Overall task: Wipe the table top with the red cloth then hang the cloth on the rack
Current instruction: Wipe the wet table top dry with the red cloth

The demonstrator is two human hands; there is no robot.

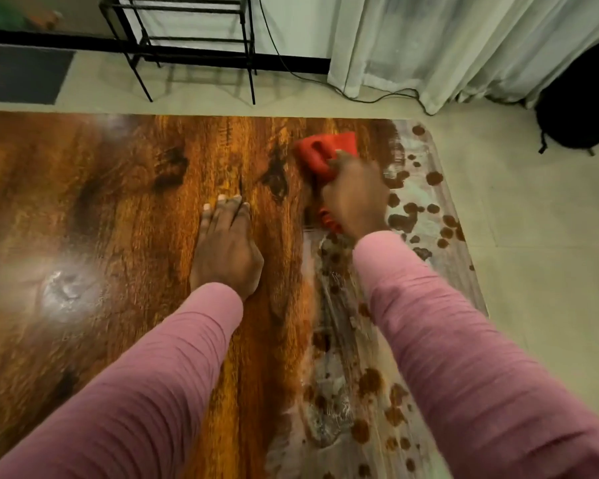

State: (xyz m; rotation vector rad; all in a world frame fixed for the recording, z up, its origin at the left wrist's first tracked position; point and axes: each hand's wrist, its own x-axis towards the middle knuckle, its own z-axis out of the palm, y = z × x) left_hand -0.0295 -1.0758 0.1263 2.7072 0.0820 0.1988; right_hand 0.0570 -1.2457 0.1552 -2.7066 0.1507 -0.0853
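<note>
- At the far left, the wooden table top (118, 209) is bare and glossy, with a bright glare patch near its left side; there is plenty of open surface here for the cloth to sweep across, and nothing stands on it.
- Beyond the table's far edge, a black metal rack (187, 39) stands on the tiled floor, apart from the table. Its thin bars look free, so the hanging step should have room, though a cable (281, 60) trails along the floor just beside it and could catch a foot.
- The left hand (227, 250) lies flat on the wood, palm down, fingers stretched out and together, grasping nothing. It seems to brace the body; if it slid on the polished surface the lean would falter.
- To its right, the right hand (355, 198) is clenched around the red cloth (325, 152), which is bunched, pressed to the table near the far right corner, with a small tail showing under the wrist. The hand is blurred, so the grip cannot be read finger by finger.
- Right of that hand runs a pale, smeared band with brown spots (429, 209), down the table's right side. It looks unwiped, so the wiping seems only partly done.
- The right table edge is close to the cloth: a stroke carried too far could push residue onto the floor, or drag the loosely bunched cloth off the corner.
- Farthest right, a white curtain (446, 46) and a dark bag (581, 98) sit well clear of the table.
</note>
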